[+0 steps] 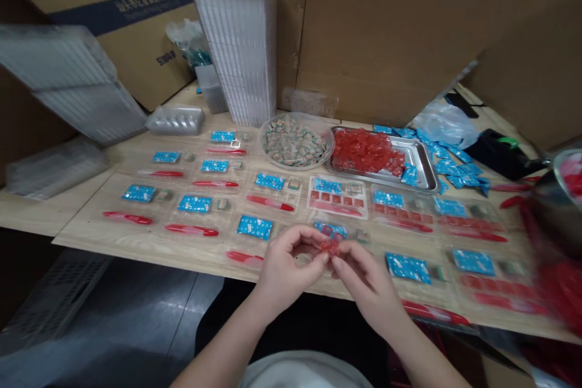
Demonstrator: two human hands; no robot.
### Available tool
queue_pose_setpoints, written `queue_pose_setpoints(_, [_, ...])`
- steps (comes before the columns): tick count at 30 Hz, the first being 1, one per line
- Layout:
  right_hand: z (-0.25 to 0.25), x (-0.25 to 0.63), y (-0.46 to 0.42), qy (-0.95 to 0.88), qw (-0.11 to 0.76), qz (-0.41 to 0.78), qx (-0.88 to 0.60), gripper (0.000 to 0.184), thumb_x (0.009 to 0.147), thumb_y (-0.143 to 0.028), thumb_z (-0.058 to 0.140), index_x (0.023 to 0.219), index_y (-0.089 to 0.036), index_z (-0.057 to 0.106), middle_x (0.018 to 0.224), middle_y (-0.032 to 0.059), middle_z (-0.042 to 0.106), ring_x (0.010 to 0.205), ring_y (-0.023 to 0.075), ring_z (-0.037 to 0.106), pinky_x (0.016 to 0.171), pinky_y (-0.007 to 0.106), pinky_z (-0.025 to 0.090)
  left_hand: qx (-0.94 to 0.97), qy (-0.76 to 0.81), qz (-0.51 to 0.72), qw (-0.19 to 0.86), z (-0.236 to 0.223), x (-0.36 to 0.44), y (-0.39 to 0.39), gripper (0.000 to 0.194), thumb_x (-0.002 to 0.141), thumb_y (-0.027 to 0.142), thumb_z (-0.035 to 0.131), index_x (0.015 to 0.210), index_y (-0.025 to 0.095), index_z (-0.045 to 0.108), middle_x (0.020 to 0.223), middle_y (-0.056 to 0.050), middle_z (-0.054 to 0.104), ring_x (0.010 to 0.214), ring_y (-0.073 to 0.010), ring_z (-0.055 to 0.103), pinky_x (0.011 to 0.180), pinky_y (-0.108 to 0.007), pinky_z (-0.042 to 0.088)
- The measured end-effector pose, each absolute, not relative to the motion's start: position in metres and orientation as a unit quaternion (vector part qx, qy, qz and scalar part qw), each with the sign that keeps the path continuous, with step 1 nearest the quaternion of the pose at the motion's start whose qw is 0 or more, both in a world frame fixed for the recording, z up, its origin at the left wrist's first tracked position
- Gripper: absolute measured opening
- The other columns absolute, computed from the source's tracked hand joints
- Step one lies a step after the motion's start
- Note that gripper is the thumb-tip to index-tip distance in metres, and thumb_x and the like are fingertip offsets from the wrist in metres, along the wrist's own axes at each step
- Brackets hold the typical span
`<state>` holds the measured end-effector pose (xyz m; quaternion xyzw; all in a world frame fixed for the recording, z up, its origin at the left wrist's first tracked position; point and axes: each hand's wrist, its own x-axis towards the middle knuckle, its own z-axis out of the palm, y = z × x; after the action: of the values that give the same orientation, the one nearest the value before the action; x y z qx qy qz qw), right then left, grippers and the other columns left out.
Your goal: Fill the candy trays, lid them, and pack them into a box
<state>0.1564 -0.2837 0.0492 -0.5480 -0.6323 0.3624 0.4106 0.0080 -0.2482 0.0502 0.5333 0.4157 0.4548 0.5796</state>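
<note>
My left hand [291, 264] and my right hand [366, 276] meet above the front of the table, fingertips pinched together on small translucent red pieces [331, 247]. How many pieces they grip is unclear. Beneath my fingers lies a clear plastic tray, partly hidden, with a blue packet [334, 229] in it. Around it are rows of similar trays, each with a blue packet [254, 227] and a red pen-shaped stick [191, 230]. A few to the right also hold a row of red squares [402, 214].
Behind the rows stand a round bowl [261, 148] of small greenish pieces and a metal tray [427, 163] heaped with red pieces. Loose blue packets [459, 173] lie right of it. Tall stacks of clear trays [240, 48] rise at the back. A metal pot [557, 206] is at right.
</note>
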Motion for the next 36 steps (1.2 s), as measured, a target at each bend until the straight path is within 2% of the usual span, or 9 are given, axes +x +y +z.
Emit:
queue_pose_setpoints(3, [0.054,0.156,-0.281,-0.636,0.362,0.387,-0.561,0.020,0.091,-0.025,0.041,0.075,-0.020,0.051,0.065,-0.0004,0.054,0.058,0.0120,0.053,0.051,0.023,0.044,0.609,0.437,0.457,0.478,0.050,0.008,-0.253,0.014,0.076,0.011,0.063,0.087,0.019,0.063,0.088,-0.002,0.066,0.081,-0.0132,0.064,0.073,-0.024,0.053])
queue_pose_setpoints(10, [0.056,0.156,-0.276,-0.750,0.295,0.140,-0.575,0.013,0.084,-0.017,0.046,0.073,-0.017,0.053,0.065,0.0015,0.055,0.063,0.0146,0.051,0.059,0.027,0.036,0.764,0.434,0.416,0.235,0.049,0.004,-0.257,0.017,0.083,0.012,0.056,0.095,0.020,0.064,0.093,-0.001,0.071,0.088,-0.0155,0.064,0.083,-0.028,0.048])
queue_pose_setpoints(14, [0.055,0.159,-0.273,-0.762,0.281,0.133,-0.568,0.014,0.082,-0.016,0.047,0.069,-0.017,0.052,0.063,0.0008,0.053,0.060,0.0142,0.048,0.057,0.026,0.033,0.768,0.465,0.363,0.251,0.052,0.006,-0.254,0.011,0.079,0.015,0.058,0.085,0.020,0.066,0.081,0.000,0.072,0.076,-0.0170,0.065,0.073,-0.029,0.049])
queue_pose_setpoints(20, [0.056,0.163,-0.276,-0.688,0.341,0.318,-0.556,0.022,0.083,-0.017,0.041,0.062,-0.019,0.046,0.056,-0.0030,0.047,0.053,0.0104,0.045,0.050,0.021,0.035,0.653,0.499,0.343,0.455,0.048,0.011,-0.240,0.014,0.071,0.010,0.058,0.075,0.019,0.068,0.070,0.002,0.070,0.063,-0.0117,0.065,0.061,-0.019,0.050])
queue_pose_setpoints(25, [0.059,0.159,-0.279,-0.686,0.341,0.275,-0.582,0.017,0.081,-0.016,0.043,0.065,-0.019,0.047,0.059,-0.0033,0.047,0.054,0.0102,0.045,0.052,0.021,0.034,0.573,0.452,0.375,0.572,0.047,0.007,-0.242,0.019,0.079,0.015,0.052,0.089,0.018,0.068,0.083,-0.002,0.072,0.074,-0.0141,0.068,0.066,-0.022,0.054])
queue_pose_setpoints(28, [0.058,0.157,-0.277,-0.679,0.335,0.237,-0.608,0.016,0.082,-0.017,0.044,0.067,-0.019,0.048,0.059,-0.0030,0.048,0.054,0.0108,0.045,0.052,0.022,0.034,0.616,0.485,0.428,0.449,0.052,0.004,-0.250,0.017,0.081,0.020,0.057,0.095,0.020,0.067,0.092,-0.002,0.071,0.081,-0.0146,0.066,0.072,-0.025,0.052])
queue_pose_setpoints(31, [0.056,0.156,-0.276,-0.697,0.320,0.204,-0.608,0.015,0.083,-0.018,0.045,0.069,-0.018,0.051,0.060,-0.0019,0.052,0.056,0.0118,0.048,0.055,0.024,0.035,0.717,0.465,0.405,0.326,0.053,0.003,-0.256,0.018,0.080,0.018,0.061,0.097,0.022,0.067,0.094,0.000,0.072,0.085,-0.0153,0.065,0.081,-0.027,0.048])
queue_pose_setpoints(34, [0.056,0.156,-0.276,-0.722,0.297,0.168,-0.601,0.013,0.083,-0.018,0.046,0.072,-0.018,0.052,0.063,0.0000,0.055,0.060,0.0135,0.050,0.057,0.025,0.035,0.768,0.438,0.364,0.293,0.052,0.004,-0.255,0.023,0.084,0.014,0.053,0.102,0.022,0.065,0.099,-0.001,0.071,0.091,-0.0157,0.064,0.085,-0.028,0.046])
queue_pose_setpoints(36, [0.057,0.157,-0.276,-0.741,0.276,0.154,-0.593,0.013,0.082,-0.017,0.046,0.069,-0.018,0.051,0.063,0.0005,0.054,0.061,0.0142,0.050,0.057,0.025,0.034,0.778,0.443,0.325,0.305,0.054,0.003,-0.251,0.021,0.085,0.014,0.051,0.097,0.022,0.066,0.093,-0.001,0.072,0.085,-0.0155,0.065,0.079,-0.027,0.047])
